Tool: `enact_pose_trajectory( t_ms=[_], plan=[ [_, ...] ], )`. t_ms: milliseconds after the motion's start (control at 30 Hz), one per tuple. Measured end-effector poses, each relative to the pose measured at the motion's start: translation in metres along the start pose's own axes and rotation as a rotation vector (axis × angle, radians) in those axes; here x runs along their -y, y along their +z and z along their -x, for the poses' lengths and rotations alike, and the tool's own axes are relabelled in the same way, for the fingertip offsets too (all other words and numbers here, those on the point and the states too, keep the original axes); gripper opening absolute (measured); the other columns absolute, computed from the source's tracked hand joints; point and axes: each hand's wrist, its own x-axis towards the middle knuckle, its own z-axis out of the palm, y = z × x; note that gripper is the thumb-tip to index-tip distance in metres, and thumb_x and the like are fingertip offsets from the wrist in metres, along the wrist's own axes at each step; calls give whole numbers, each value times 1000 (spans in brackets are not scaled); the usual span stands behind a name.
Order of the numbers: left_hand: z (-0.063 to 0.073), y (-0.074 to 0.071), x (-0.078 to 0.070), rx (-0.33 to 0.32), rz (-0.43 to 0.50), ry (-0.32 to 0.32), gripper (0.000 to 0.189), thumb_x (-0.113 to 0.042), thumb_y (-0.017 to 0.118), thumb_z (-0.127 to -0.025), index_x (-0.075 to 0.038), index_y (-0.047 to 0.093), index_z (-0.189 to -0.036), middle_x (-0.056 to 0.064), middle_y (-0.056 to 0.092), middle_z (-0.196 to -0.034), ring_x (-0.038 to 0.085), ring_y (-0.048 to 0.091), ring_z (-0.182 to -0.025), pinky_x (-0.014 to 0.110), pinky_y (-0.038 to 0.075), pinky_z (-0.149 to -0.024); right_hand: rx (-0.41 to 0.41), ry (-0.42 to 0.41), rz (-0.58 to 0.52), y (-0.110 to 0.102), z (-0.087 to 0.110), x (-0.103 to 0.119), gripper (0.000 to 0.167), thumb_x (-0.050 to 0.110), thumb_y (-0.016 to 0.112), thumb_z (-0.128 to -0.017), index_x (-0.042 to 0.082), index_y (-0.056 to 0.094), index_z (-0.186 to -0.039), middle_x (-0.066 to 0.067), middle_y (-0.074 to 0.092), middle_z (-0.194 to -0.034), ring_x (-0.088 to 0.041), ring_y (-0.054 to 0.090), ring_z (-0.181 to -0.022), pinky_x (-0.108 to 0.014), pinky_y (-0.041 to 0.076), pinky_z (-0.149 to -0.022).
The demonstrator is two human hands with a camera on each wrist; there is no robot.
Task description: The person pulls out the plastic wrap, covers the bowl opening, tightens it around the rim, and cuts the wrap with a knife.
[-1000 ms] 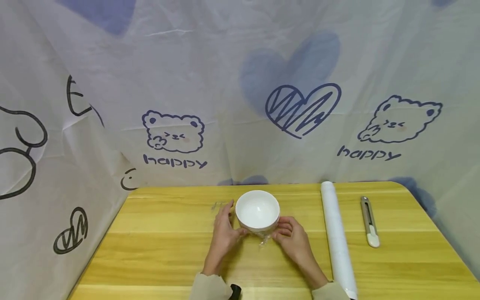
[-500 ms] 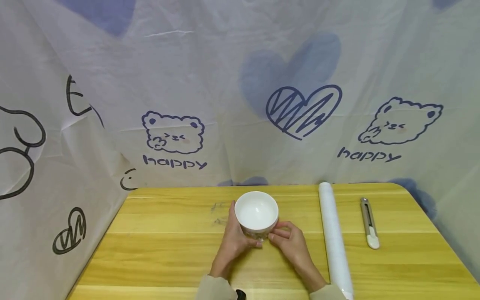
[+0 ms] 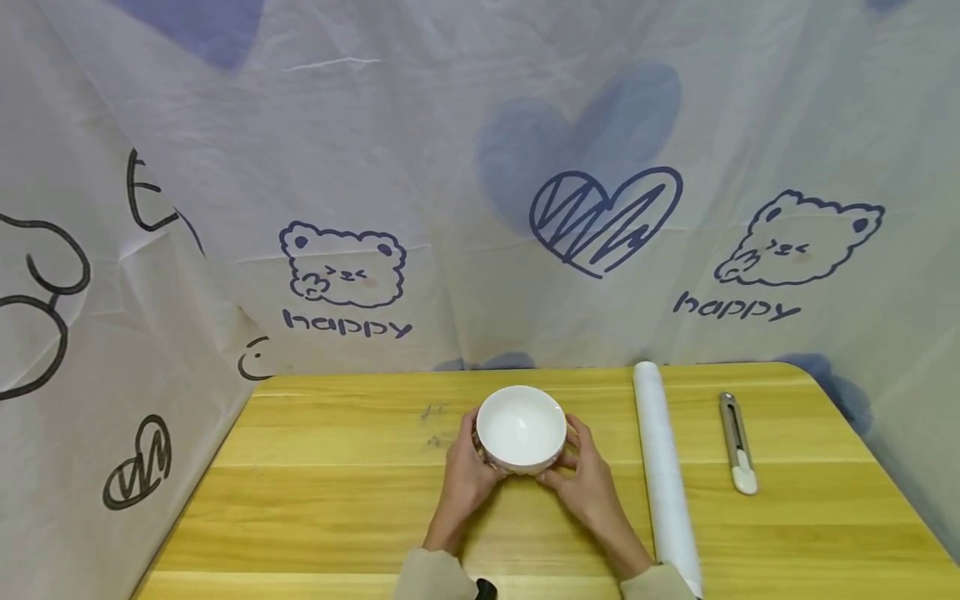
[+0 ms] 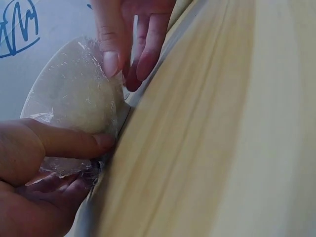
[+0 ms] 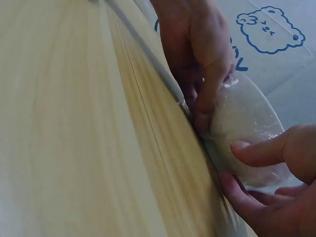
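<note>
A white bowl [image 3: 521, 427] stands in front of the person, its mouth facing up. Clear plastic film [image 4: 74, 98] covers its outer wall, with wrinkled folds near the base, as both wrist views show. On the bowl's left side the left hand [image 3: 467, 475] grips it, thumb along the near wall and fingers round the far side and below. From the right, the right hand [image 3: 587, 479] holds the opposite side, its thumb [image 5: 256, 152] pressed on the film-covered wall. Parts of the fingers on both hands are hidden behind the bowl.
To the right of the hands a long white roll [image 3: 666, 475] lies on the wooden table [image 3: 315, 500]. Farther right is a grey and white utility knife [image 3: 738, 443]. A patterned cloth [image 3: 465, 167] hangs behind the table and along its left side.
Film that hung loose at the bowl's front is no longer visible there. The right hand has shifted up along the bowl's right side, and the bowl has moved slightly right.
</note>
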Motion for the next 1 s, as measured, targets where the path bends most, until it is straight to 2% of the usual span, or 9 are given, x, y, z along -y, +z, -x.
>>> enact_pose_trajectory(
  t_ms=[133, 333, 467, 567, 667, 767, 833, 900, 1000],
  plan=[
    [1, 3, -3, -16, -59, 8, 92, 23, 85, -57, 3, 50, -139, 24, 63, -133, 39, 61, -124, 50, 48, -106, -26, -31, 43, 2, -1, -4, 88, -6, 85, -74, -5, 42, -150, -29, 59, -138, -33, 72, -100, -47, 56, -93],
    [1, 6, -5, -47, -141, 1, 87, 20, 88, -56, 6, 54, -135, 27, 65, -127, 43, 62, -119, 53, 50, -103, -94, -83, 103, 7, -3, -9, 78, -11, 85, -72, -11, 49, -141, -30, 65, -126, -36, 72, -102, -36, 61, -81],
    [1, 8, -4, -42, -146, -15, 85, 17, 90, -56, 7, 55, -133, 26, 66, -126, 43, 62, -119, 54, 51, -102, -115, -64, 155, 10, -3, -8, 73, -9, 86, -74, -13, 51, -138, -30, 66, -123, -38, 71, -103, -35, 61, -80],
    [1, 7, -3, -20, -143, -14, 84, 18, 87, -59, 7, 53, -135, 28, 64, -126, 45, 61, -119, 55, 50, -102, -108, -41, 172, 13, -3, -7, 71, -7, 86, -75, -14, 51, -137, -31, 66, -122, -38, 71, -103, -36, 62, -80],
    [-1, 0, -2, 68, -62, -37, 89, 19, 84, -61, 8, 46, -141, 30, 59, -134, 46, 56, -126, 56, 46, -106, -78, -31, 162, 14, -5, -5, 73, -6, 87, -74, -15, 50, -136, -31, 66, -121, -38, 71, -100, -35, 62, -78],
    [-2, -15, 0, 221, 111, -100, 97, 21, 76, -67, 7, 33, -152, 32, 49, -144, 47, 49, -132, 58, 43, -109, 2, -14, 146, 10, -5, -2, 83, -4, 89, -73, -15, 44, -142, -32, 65, -122, -38, 70, -104, -37, 62, -80],
    [-3, -30, 1, 309, 189, -156, 95, 21, 71, -73, 8, 27, -156, 32, 43, -150, 48, 47, -133, 58, 42, -110, 76, 10, 158, 1, -5, 0, 91, 3, 89, -75, -14, 37, -148, -32, 62, -129, -41, 66, -111, -43, 60, -86],
    [-5, -43, 4, 358, 190, -180, 84, 20, 64, -83, 8, 26, -157, 32, 41, -152, 49, 46, -134, 59, 41, -111, 147, 33, 149, -11, -6, 2, 95, 10, 87, -81, -12, 29, -154, -33, 55, -138, -45, 58, -124, -50, 55, -96],
    [-8, -62, 10, 357, 51, -141, 61, 7, 60, -98, 6, 36, -154, 29, 43, -153, 49, 44, -136, 61, 39, -111, 212, 39, 106, -34, -7, 5, 88, 18, 77, -93, -8, 23, -157, -34, 43, -150, -49, 45, -137, -59, 44, -108]
  ],
)
